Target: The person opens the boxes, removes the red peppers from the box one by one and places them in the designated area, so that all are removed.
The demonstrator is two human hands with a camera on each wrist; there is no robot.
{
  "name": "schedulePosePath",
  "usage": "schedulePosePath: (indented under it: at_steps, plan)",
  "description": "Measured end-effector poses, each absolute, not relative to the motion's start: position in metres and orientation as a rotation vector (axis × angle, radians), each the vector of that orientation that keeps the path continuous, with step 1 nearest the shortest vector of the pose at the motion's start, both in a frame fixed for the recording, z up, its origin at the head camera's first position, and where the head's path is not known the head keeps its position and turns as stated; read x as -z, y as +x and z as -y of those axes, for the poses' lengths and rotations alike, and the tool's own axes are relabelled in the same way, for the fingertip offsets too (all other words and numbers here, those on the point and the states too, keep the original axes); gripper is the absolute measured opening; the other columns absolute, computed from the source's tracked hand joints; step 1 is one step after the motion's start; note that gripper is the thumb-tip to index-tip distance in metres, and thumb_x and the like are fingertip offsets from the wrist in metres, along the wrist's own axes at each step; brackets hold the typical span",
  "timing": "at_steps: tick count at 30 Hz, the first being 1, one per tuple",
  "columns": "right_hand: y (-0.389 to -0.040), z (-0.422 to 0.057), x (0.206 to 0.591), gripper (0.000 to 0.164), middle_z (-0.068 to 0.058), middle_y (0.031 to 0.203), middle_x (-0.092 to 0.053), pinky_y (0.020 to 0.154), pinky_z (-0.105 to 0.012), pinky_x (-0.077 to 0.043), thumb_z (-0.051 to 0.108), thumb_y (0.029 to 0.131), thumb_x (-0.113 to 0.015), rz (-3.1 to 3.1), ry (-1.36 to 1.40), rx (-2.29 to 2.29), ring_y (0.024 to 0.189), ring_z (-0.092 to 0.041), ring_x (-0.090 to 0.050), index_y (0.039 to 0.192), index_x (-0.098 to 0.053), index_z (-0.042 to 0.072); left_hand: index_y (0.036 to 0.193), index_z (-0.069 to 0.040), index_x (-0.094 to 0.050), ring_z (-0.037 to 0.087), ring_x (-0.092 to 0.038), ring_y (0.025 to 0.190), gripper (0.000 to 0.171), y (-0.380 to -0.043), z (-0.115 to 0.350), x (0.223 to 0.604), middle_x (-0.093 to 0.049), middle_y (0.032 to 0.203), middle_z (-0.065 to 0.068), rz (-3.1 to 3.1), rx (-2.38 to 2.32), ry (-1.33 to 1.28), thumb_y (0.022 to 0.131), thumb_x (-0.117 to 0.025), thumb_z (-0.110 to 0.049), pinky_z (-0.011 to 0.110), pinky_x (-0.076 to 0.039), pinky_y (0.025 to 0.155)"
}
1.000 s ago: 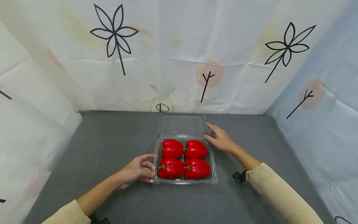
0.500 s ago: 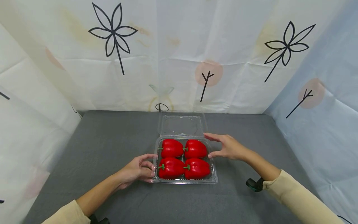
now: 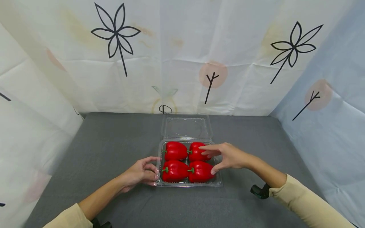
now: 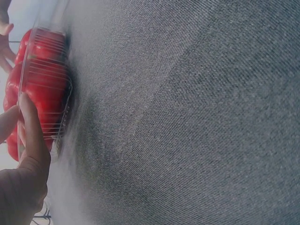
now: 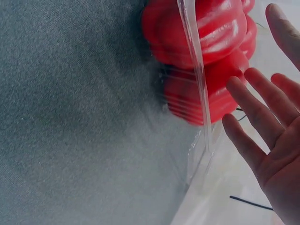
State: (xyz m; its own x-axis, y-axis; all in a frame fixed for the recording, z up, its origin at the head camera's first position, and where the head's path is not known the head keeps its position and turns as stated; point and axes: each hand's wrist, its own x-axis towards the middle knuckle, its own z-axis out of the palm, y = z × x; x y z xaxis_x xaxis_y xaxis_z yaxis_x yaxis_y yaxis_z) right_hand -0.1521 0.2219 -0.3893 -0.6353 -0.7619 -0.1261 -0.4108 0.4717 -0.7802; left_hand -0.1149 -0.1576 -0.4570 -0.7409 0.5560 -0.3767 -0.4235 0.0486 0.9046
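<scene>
Several red bell peppers point(image 3: 176, 151) with green stems lie in two rows in a clear plastic clamshell container point(image 3: 189, 185). Its clear lid point(image 3: 186, 127) is folded back, away from the person. My left hand point(image 3: 139, 173) pinches the container's left rim between thumb and fingers; the left wrist view has the thumb point(image 4: 8, 123) on the upper side of that rim. Over the right-hand peppers, my right hand point(image 3: 232, 156) hovers with its fingers spread, the thumb near the front right pepper point(image 3: 200, 172). In the right wrist view those fingers point(image 5: 255, 110) are apart and hold nothing.
A grey cloth point(image 3: 119, 136) covers the table under the container. Behind it hangs a pale curtain point(image 3: 182, 47) with leaf drawings, and more fabric closes off the left and right sides. Dark wrist devices point(image 3: 260, 191) sit near both sleeves.
My right hand has come from beside the lid's right edge toward me, then left over the right-hand peppers. The left hand and the container have stayed in place.
</scene>
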Motion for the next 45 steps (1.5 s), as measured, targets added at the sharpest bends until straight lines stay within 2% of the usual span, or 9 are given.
schedulePosePath:
  at_steps: [6, 13, 20, 25, 30, 35, 45]
  plan:
    - [-0.150, -0.214, 0.392, 0.081, -0.012, 0.132, -0.063, 0.097, -0.051, -0.051, 0.024, 0.077, -0.087, -2.222, -0.956, 0.985, 0.115, -0.025, -0.065, 0.146, -0.048, 0.005, 0.149, 0.000, -0.033, 0.023, -0.066, 0.081, 0.070, -0.114, 0.158, 0.457, -0.061, 0.096, 0.011, -1.628, -1.774, 0.126, 0.089, -0.070, -0.002, 0.043, -0.061, 0.079]
    - [-0.148, -0.209, 0.398, 0.083, -0.010, 0.125, -0.066, 0.095, -0.049, -0.053, 0.018, 0.076, -0.088, -2.228, -0.933, 0.970, 0.112, -0.027, -0.066, 0.147, -0.047, 0.006, 0.149, 0.001, -0.032, 0.022, -0.066, 0.080, 0.071, -0.114, 0.157, 0.458, -0.061, 0.096, 0.011, -1.614, -1.788, 0.140, 0.089, -0.070, -0.001, 0.042, -0.061, 0.077]
    - [-0.143, -0.202, 0.402, 0.080, -0.004, 0.127, -0.059, 0.096, -0.045, -0.052, 0.022, 0.075, -0.089, -2.323, -1.022, 0.826, 0.114, -0.022, -0.058, 0.144, -0.051, 0.010, 0.148, 0.001, -0.033, 0.022, -0.065, 0.079, 0.071, -0.114, 0.156, 0.457, -0.060, 0.094, 0.009, -1.607, -1.800, 0.141, 0.088, -0.070, 0.001, 0.041, -0.061, 0.076]
    - [-0.141, -0.198, 0.406, 0.079, 0.004, 0.118, -0.052, 0.086, -0.037, -0.049, 0.028, 0.073, -0.090, -2.392, -1.058, 0.686, 0.111, -0.019, -0.050, 0.143, -0.055, 0.017, 0.148, 0.001, -0.032, 0.022, -0.065, 0.078, 0.072, -0.114, 0.156, 0.458, -0.060, 0.093, 0.008, -1.606, -1.805, 0.137, 0.087, -0.071, 0.001, 0.041, -0.061, 0.076]
    - [-0.139, -0.197, 0.408, 0.076, 0.005, 0.113, -0.049, 0.079, -0.029, -0.049, 0.027, 0.073, -0.090, -2.412, -1.047, 0.659, 0.107, -0.017, -0.049, 0.141, -0.057, 0.018, 0.148, 0.001, -0.032, 0.022, -0.066, 0.078, 0.072, -0.113, 0.156, 0.459, -0.060, 0.093, 0.008, -1.609, -1.807, 0.143, 0.088, -0.071, 0.001, 0.042, -0.061, 0.076]
    - [-0.138, -0.197, 0.408, 0.071, 0.005, 0.113, -0.049, 0.079, -0.031, -0.046, 0.029, 0.075, -0.088, -2.428, -1.058, 0.665, 0.107, -0.015, -0.049, 0.139, -0.059, 0.018, 0.148, 0.001, -0.032, 0.022, -0.066, 0.078, 0.071, -0.113, 0.156, 0.459, -0.060, 0.093, 0.008, -1.609, -1.808, 0.141, 0.088, -0.071, 0.000, 0.042, -0.061, 0.076]
    - [-0.137, -0.198, 0.409, 0.068, 0.007, 0.112, -0.050, 0.080, -0.031, -0.048, 0.031, 0.075, -0.088, -2.428, -1.062, 0.689, 0.106, -0.012, -0.049, 0.136, -0.061, 0.020, 0.148, 0.002, -0.031, 0.022, -0.066, 0.078, 0.072, -0.112, 0.156, 0.458, -0.060, 0.093, 0.009, -1.605, -1.807, 0.145, 0.088, -0.071, 0.001, 0.042, -0.061, 0.076]
